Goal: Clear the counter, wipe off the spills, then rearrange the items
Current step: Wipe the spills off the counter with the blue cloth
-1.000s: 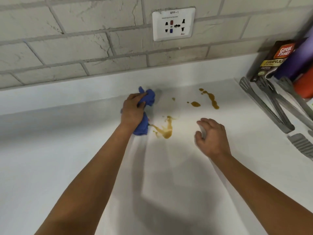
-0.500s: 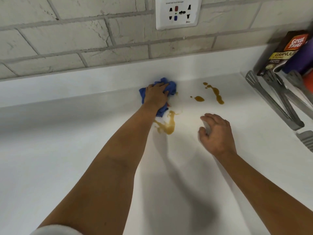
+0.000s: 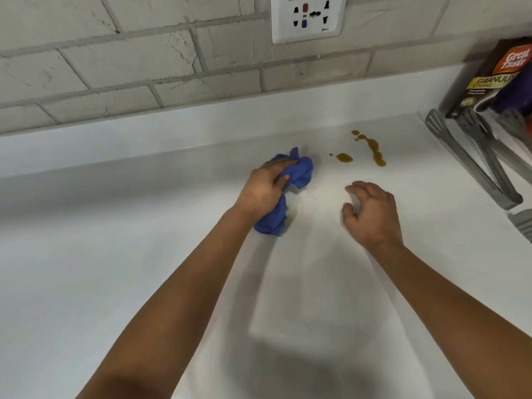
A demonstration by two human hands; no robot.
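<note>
My left hand (image 3: 266, 187) grips a crumpled blue cloth (image 3: 300, 171) and presses it on the white counter (image 3: 115, 254). To the right of the cloth lie brown spill marks: a small blot (image 3: 344, 157) and a longer streak (image 3: 374, 149) near the back edge. My right hand (image 3: 371, 211) rests on the counter with its fingers loosely curled and nothing in it, just below those marks. The counter between my hands shows only a faint smear.
Grey tongs (image 3: 472, 159) and other grey utensils (image 3: 521, 223) lie along the right side. A brown coffee granules pouch (image 3: 495, 79) and a purple item lean in the right corner. A wall socket (image 3: 308, 17) sits on the brick backsplash above.
My left hand swept the cloth back toward me over the large brown puddle, which is gone now. The right hand has stayed in place.
</note>
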